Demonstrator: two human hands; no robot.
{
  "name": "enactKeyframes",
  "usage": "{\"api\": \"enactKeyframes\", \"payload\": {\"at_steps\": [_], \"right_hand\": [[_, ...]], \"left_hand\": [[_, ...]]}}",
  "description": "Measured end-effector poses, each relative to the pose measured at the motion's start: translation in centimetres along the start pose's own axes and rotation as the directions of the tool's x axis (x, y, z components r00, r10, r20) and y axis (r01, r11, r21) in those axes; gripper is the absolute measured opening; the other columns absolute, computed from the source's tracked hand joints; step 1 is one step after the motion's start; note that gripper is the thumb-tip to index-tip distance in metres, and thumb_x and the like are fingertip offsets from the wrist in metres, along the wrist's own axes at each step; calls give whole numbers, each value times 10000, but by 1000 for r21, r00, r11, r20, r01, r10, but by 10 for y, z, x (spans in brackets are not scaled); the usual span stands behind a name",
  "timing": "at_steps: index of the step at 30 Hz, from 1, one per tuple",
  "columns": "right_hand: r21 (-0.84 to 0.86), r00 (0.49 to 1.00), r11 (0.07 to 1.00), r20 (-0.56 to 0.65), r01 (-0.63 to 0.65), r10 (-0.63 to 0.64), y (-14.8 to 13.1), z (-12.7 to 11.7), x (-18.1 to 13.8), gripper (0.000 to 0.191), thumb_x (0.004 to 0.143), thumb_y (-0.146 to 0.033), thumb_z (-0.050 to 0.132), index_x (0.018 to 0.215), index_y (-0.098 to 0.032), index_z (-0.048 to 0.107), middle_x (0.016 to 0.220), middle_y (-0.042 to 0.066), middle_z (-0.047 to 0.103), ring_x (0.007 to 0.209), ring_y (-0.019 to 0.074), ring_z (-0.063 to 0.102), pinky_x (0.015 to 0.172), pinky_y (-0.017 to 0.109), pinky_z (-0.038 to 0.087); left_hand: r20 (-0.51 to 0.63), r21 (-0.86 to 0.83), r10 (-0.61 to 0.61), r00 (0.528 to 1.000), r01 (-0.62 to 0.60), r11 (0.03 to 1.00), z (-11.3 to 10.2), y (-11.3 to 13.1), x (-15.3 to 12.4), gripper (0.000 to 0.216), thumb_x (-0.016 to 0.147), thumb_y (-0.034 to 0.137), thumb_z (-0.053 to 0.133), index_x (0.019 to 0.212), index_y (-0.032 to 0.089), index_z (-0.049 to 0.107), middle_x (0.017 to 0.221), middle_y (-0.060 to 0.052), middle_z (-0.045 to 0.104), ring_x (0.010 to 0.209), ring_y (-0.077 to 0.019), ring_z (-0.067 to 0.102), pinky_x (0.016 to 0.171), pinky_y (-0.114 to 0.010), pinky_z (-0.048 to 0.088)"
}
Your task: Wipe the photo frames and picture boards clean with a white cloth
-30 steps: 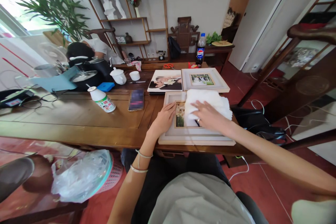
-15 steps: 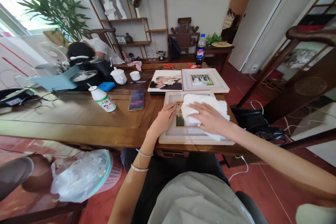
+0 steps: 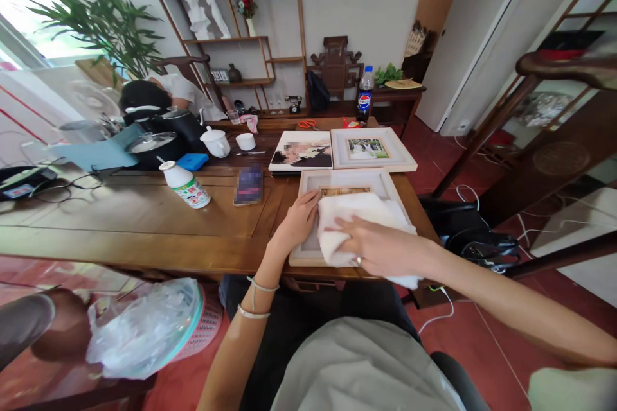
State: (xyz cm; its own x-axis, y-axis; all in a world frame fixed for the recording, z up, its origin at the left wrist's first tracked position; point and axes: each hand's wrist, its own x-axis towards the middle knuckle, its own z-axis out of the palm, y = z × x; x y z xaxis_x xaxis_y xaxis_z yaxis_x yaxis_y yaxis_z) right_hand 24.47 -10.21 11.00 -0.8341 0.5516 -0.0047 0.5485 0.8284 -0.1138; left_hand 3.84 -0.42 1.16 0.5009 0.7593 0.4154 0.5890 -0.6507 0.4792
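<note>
A pale wooden picture frame (image 3: 299,255) lies flat at the table's front edge, right in front of me. My left hand (image 3: 299,217) rests on its left side, fingers stretched flat toward the inner picture, wrapped around nothing visible. Under my right hand (image 3: 373,244) is a bunched white cloth (image 3: 354,207), gripped and pressed onto the frame's lower part. The cloth covers most of the small picture; only its top strip shows. One corner of the cloth hangs past the frame's lower right. Behind lie a second framed photo (image 3: 402,153) and a photo panel (image 3: 284,160).
On the wooden table (image 3: 231,231) are a phone (image 3: 249,185), a white drink bottle (image 3: 186,185), a teapot (image 3: 215,141), a cup (image 3: 245,141), orange scissors (image 3: 307,123) and a cola bottle (image 3: 365,97). A bag-lined basket (image 3: 193,327) stands lower left. Another person (image 3: 186,93) leans at the far left.
My right hand has moved the white cloth down and left across the frame, toward its near edge. The picture's top strip is now uncovered. My left hand stays on the frame's left side.
</note>
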Motion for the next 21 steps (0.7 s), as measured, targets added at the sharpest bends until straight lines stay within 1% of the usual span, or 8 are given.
{"api": "enactKeyframes", "payload": {"at_steps": [3, 6, 8, 10, 15, 17, 18, 21], "right_hand": [[144, 996, 987, 43, 68, -74, -27, -18, -23, 498, 746, 1, 473, 1127, -248, 676, 1357, 30, 577, 1301, 232, 468, 1070, 375, 398], [196, 996, 980, 79, 29, -45, -33, -26, -34, 550, 726, 12, 459, 1152, -273, 659, 1413, 3, 525, 1250, 225, 521, 1044, 351, 422], [158, 996, 986, 76, -48, 36, -23, -23, -32, 530, 707, 14, 452, 1093, -268, 682, 1379, 6, 555, 1194, 236, 566, 1011, 372, 447], [73, 991, 989, 45, -128, 124, -4, -14, -22, 492, 691, 14, 459, 1031, -245, 703, 1372, 32, 560, 1206, 258, 555, 1006, 404, 443], [-158, 949, 936, -61, -315, 309, 61, 6, 12, 506, 725, -14, 518, 1184, -175, 654, 1462, 136, 454, 1390, 331, 324, 1083, 562, 297], [-229, 944, 916, -86, -331, 319, 77, 10, 25, 478, 750, -67, 563, 1212, -164, 638, 1467, 149, 443, 1400, 364, 286, 1091, 596, 253], [-254, 947, 912, -93, -322, 308, 80, 13, 31, 471, 754, -89, 582, 1217, -157, 635, 1464, 154, 445, 1397, 373, 285, 1090, 584, 261], [-299, 962, 915, -86, -271, 257, 66, 19, 44, 434, 752, -105, 591, 1181, -125, 651, 1405, 188, 494, 1340, 373, 379, 1034, 498, 369]], "left_hand": [[7, 8, 11, 1000, -11, 1000, 1, -2, 0, 436, 958, 174, 342, 1366, 158, 496, 1431, -127, 496, 1362, -232, 412, 1107, -452, 385], [25, 10, 12, 1000, -12, 1000, 1, -2, 0, 441, 964, 191, 336, 1377, 135, 482, 1441, -146, 480, 1366, -241, 402, 1098, -463, 392], [25, 11, 4, 1000, -5, 1000, 0, -1, 0, 441, 967, 202, 338, 1380, 140, 479, 1440, -145, 482, 1364, -244, 404, 1097, -471, 391], [20, 7, -3, 1000, 3, 1000, 0, 0, -1, 438, 969, 210, 339, 1382, 157, 479, 1439, -134, 485, 1366, -241, 405, 1103, -470, 383], [6, -12, -15, 1000, 15, 1000, 0, 1, -1, 431, 972, 219, 349, 1376, 168, 488, 1436, -133, 491, 1364, -241, 410, 1113, -477, 368], [-1, -23, -17, 1000, 17, 1000, -1, 2, -1, 428, 972, 220, 351, 1370, 162, 495, 1433, -137, 494, 1359, -244, 417, 1109, -480, 375], [-3, -27, -16, 1000, 16, 999, -1, 3, -1, 426, 972, 216, 348, 1366, 160, 500, 1429, -137, 498, 1356, -244, 422, 1107, -479, 379], [-8, -28, 0, 1000, 0, 1000, -4, 6, 0, 419, 964, 183, 340, 1335, 147, 531, 1409, -140, 519, 1340, -241, 443, 1112, -463, 381]]}}
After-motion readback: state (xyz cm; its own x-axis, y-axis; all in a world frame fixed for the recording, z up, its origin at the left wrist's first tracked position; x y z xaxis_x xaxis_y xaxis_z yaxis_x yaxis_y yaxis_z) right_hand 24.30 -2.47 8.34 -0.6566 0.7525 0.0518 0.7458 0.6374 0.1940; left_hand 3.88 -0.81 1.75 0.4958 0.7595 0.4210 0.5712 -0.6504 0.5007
